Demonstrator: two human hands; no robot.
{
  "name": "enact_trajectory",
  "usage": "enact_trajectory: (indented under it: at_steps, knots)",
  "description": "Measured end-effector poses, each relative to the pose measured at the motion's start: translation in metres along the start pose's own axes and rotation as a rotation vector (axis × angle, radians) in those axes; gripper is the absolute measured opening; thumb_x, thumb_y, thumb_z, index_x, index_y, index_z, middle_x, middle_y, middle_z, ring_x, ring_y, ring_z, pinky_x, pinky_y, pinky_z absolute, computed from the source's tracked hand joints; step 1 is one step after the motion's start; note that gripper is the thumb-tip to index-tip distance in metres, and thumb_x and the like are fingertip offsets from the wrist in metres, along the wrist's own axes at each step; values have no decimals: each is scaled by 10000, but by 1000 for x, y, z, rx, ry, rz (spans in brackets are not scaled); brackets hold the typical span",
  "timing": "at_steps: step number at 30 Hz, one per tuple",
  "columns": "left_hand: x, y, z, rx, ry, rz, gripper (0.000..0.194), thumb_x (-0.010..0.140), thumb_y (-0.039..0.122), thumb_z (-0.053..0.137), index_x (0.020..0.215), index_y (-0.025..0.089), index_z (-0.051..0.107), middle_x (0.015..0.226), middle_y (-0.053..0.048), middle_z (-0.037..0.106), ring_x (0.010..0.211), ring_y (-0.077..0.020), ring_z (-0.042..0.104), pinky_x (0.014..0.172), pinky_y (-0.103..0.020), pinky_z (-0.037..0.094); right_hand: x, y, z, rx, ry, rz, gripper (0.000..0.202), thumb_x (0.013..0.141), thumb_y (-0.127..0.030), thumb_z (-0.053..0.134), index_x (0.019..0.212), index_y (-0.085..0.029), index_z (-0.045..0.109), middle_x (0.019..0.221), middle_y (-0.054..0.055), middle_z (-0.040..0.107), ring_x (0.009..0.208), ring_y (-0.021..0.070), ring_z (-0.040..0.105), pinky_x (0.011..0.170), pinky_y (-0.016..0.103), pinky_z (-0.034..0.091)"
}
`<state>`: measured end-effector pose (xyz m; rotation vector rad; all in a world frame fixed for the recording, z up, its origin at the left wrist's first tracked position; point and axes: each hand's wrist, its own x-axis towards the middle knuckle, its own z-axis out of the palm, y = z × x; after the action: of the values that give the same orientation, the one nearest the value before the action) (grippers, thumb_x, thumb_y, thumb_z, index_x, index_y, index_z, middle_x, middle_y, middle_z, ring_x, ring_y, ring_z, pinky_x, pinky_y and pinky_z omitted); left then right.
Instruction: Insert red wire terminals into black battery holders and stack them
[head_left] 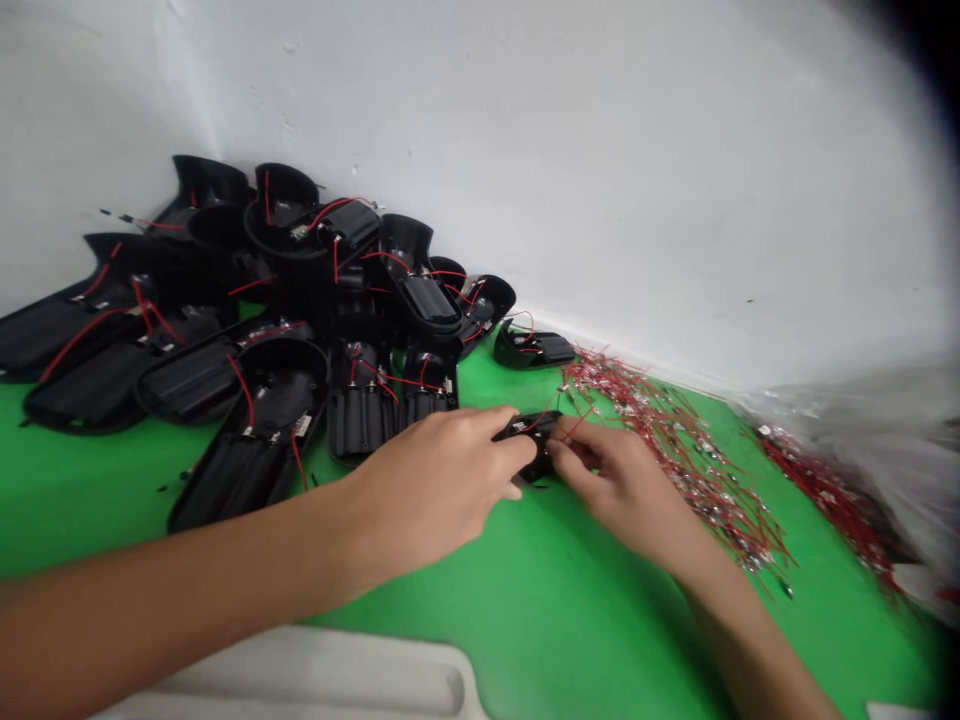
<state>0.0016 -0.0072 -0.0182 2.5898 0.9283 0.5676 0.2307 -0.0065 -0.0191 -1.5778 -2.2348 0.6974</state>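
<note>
Over the green table, my left hand [450, 470] is closed around the edge of a small black plastic housing [536, 428]. The fingers cover much of that piece. My right hand [626, 485] meets it from the other side, thumb and forefinger pinched together at its right end. A thin red wire [579, 424] sticks up from that pinch. Just left of my hands lie more black housings [364, 420] with red wires. To the right of my right hand spreads a loose pile of red wires with small metal ends [697, 460].
Many black housings [247, 440] are heaped along the left and back. One more housing [532, 348] lies by the white wall [600, 180]. A second wire bundle [832, 490] and clear plastic bags [892, 470] are at right. A white tray [360, 650] sits at the front edge.
</note>
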Motion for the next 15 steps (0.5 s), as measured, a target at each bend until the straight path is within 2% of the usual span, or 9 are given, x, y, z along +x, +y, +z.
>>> enact_trajectory:
  at_steps: [7, 10, 15]
  knots:
    - [1, -2, 2, 6, -6, 2, 73, 959, 207, 657, 982, 173, 596, 1155, -94, 669, 1135, -285, 684, 987, -450, 574, 0, 1, 0, 8, 15, -15, 267, 965, -345, 409, 781, -196, 532, 597, -42, 431, 530, 127, 385, 510, 277, 268]
    - [0, -3, 3, 10, -19, 10, 64, 973, 216, 641, 996, 175, 598, 1089, -74, 674, 1192, -282, 657, 1046, -440, 542, 0, 1, 0, 10, 30, -16, 271, 968, -348, 417, 769, -199, 524, 599, -39, 440, 527, 126, 383, 504, 271, 278]
    - [-1, -3, 4, 16, -33, -6, 74, 976, 234, 640, 999, 175, 600, 1095, -72, 667, 1177, -277, 659, 1037, -433, 544, 0, 1, 1, -21, 51, -31, 275, 972, -339, 426, 758, -200, 529, 586, -38, 443, 518, 126, 384, 498, 268, 275]
